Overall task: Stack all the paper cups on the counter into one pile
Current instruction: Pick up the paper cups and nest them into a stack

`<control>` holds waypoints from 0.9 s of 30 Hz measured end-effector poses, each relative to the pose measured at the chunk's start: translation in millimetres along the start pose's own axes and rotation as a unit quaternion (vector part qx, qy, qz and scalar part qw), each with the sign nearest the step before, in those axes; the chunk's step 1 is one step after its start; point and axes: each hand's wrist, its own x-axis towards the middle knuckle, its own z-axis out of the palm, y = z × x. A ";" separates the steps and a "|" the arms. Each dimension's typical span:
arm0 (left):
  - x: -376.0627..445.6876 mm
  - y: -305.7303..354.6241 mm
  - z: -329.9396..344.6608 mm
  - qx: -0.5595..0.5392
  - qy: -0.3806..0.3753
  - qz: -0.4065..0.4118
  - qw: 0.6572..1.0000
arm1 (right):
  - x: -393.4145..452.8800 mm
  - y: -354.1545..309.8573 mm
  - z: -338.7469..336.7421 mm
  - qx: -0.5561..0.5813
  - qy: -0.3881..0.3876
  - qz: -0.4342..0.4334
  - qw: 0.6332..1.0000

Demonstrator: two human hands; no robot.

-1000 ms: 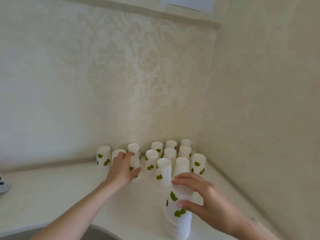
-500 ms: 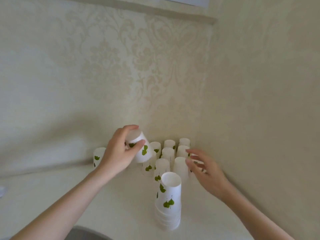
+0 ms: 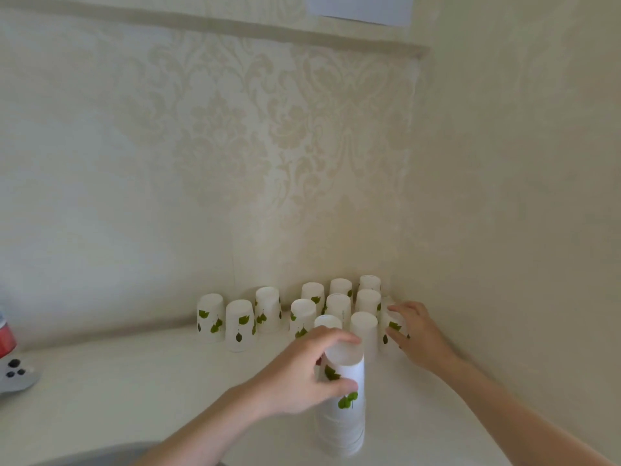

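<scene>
A pile of upside-down white paper cups with green leaves (image 3: 344,418) stands on the white counter (image 3: 134,398) in front of me. My left hand (image 3: 302,375) is closed around the top cup of the pile (image 3: 346,359). Behind it, several single cups (image 3: 239,324) stand upside down in rows toward the corner. My right hand (image 3: 416,334) wraps around the rightmost cup (image 3: 391,326), which still rests on the counter and is partly hidden by the fingers.
Two wallpapered walls meet in a corner right behind the cups. A red-labelled can (image 3: 5,338) and a white game controller (image 3: 15,375) lie at the far left edge. The counter's curved front edge (image 3: 100,452) runs below my left arm.
My left hand carried a cup from the back rows down onto the pile. My right hand reached further back and closed around the rightmost cup.
</scene>
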 end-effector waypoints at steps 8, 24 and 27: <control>1.1 -66.2 -53.9 -0.041 0.212 -0.107 0.970 | -11.5 -8.7 -32.2 0.081 0.079 0.063 0.992; 33.5 -175.1 -45.2 0.048 0.247 -0.304 0.919 | -75.3 -122.0 -72.7 0.151 -0.112 -0.183 0.965; 39.4 -184.7 -40.8 0.033 0.274 -0.304 0.912 | -80.4 -120.0 -52.0 0.157 -0.142 -0.179 0.961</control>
